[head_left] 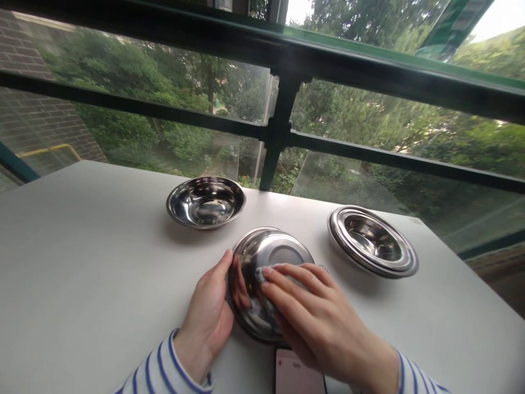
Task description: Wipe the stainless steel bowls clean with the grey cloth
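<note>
A steel bowl (pixel 274 257) is held tilted, underside toward me, just above the white table (pixel 82 257). My left hand (pixel 209 317) grips its left rim with the thumb along the edge. My right hand (pixel 315 317) lies over the bowl's underside with fingers stretched flat, pressing what looks like a small grey cloth (pixel 262 273) against the metal. Both sleeves are white with blue stripes.
A single steel bowl (pixel 205 201) stands upright at the back left. A stack of steel bowls (pixel 372 241) sits at the right. A pink-edged phone (pixel 297 375) lies at the near table edge. Behind the table is a dark window frame with trees outside.
</note>
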### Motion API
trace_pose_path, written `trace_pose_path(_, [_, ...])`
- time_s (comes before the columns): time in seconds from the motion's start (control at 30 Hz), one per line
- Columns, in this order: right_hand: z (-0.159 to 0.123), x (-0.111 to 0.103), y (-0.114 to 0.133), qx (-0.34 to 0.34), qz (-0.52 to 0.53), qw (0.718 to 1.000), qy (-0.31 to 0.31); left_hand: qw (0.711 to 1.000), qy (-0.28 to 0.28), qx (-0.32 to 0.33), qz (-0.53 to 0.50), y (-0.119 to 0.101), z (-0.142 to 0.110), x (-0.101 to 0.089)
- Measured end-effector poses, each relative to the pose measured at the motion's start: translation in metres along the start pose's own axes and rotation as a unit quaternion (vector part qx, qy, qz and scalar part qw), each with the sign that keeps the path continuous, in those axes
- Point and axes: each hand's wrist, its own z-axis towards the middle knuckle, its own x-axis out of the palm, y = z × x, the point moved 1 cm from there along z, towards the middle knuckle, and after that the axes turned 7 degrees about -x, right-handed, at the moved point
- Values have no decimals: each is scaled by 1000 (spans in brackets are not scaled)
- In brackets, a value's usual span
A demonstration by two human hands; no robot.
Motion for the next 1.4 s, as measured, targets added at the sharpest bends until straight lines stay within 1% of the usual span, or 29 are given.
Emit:
trace_pose_path(0.07, [-1,1,-3,35,-11,999,-1,1000,-3,2,0,0,-1,1])
trace_pose_path(0.1, [-1,0,-4,36,-6,999,0,1000,-9,2,-2,0,-1,1])
trace_pose_path(0.13, [-1,-1,-3,25,7,1000,3,1000,-16,1,-3,0,-1,1])
trace_pose_path(0.23, [2,-4,1,-38,52,998,17,1000,-21,-5,-7,0,-2,1])
trace_pose_path(0.3, [2,-5,1,-52,56,997,22,1000,-10,-8,-6,0,-2,1])
trace_pose_path(0.33, [1,-4,-1,-42,47,998,21,1000,-3,-7,-1,0,-2,1])
trace_pose_path(0.43, [-3,-2,-8,27,2,1000,15,1000,6,-2,13,-1,-2,1])
trace_pose_path(0.5, [-5,-1,-11,43,-2,999,19,1000,0,-2,14,-1,-2,1])
trace_pose_path(0.57, [-4,-4,-9,15,24,999,29,1000,-11,-7,9,-1,-2,1])
trace_pose_path(0.67, [1,-11,-3,-51,66,996,38,1000,-22,-11,-16,-1,-2,1])
trace_pose_path(0.73, [3,-12,-1,-68,71,994,40,999,-19,-7,-24,-1,-3,1])
trace_pose_path(0.77, [3,-11,-2,-62,64,995,38,1000,-14,-6,-20,-1,-3,2])
trace_pose_path(0.87, [-1,-3,-10,8,23,999,21,1000,-3,-2,2,-2,-4,2])
trace_pose_path(0.93, [-4,1,-13,37,6,999,12,1000,-7,2,0,-3,-3,1])
trace_pose_path(0.97, [-5,2,-12,34,8,999,13,1000,-12,5,-3,-4,-2,1])
trace_pose_path(1.07, [-2,2,-4,-21,29,999,26,1000,-14,18,-4,-4,0,-1])
trace_pose_path(1.13, [4,1,0,-53,32,998,31,999,-1,32,-7,-4,1,-1])
trace_pose_path(1.17, [7,0,0,-58,28,997,34,999,10,38,-5,-5,2,0])
trace_pose_path(1.2, [10,0,-2,-51,20,998,37,999,20,43,-1,-5,2,1])
trace_pose_path(1.27, [15,0,-10,-10,-5,999,34,998,33,48,10,-6,2,2])
trace_pose_path(1.33, [19,0,-17,35,-28,999,27,998,28,50,11,-7,3,2])
trace_pose_path(1.37, [20,-1,-18,41,-31,998,25,998,22,50,7,-8,3,2])
trace_pose_path(1.4, [20,-1,-16,33,-26,999,27,999,18,51,1,-9,4,1])
